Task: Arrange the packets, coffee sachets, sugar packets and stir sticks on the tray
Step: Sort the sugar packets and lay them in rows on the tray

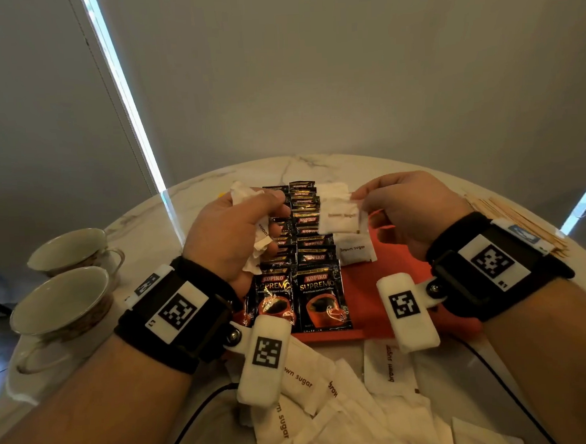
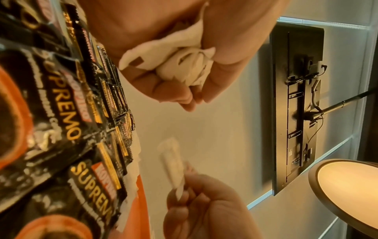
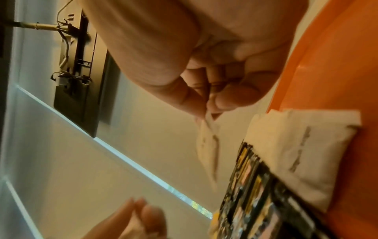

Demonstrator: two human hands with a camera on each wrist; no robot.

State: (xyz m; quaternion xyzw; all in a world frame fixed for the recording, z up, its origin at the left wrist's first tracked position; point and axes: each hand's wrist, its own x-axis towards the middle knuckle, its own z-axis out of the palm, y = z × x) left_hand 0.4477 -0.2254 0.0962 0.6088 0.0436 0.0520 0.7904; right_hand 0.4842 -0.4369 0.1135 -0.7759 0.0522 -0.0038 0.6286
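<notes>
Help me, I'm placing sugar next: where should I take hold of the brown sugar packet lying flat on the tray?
Pinch the brown sugar packet at its right edge, coming from the right over the bare orange tray; its left edge abuts the coffee sachets, leaving little room there.

— What do we wear on our left wrist (image 1: 174,311)?

— A wide black strap with a white plate on top, printed with a square black-and-white marker and a small "L1" at its corner. A second small marker plate sits on the strap's outer side.

— And below it?

— A rounded white block (image 1: 264,359) bearing another square marker, joined to the strap by a white tab with a metal screw.

— Is our right wrist (image 1: 495,263) the same?

— Much the same: black strap, white marker plate, a blue-and-white label on its far edge, and a white marker block (image 1: 408,309) on a screwed tab. Our forearms are bare, with no sleeves in view.
</notes>
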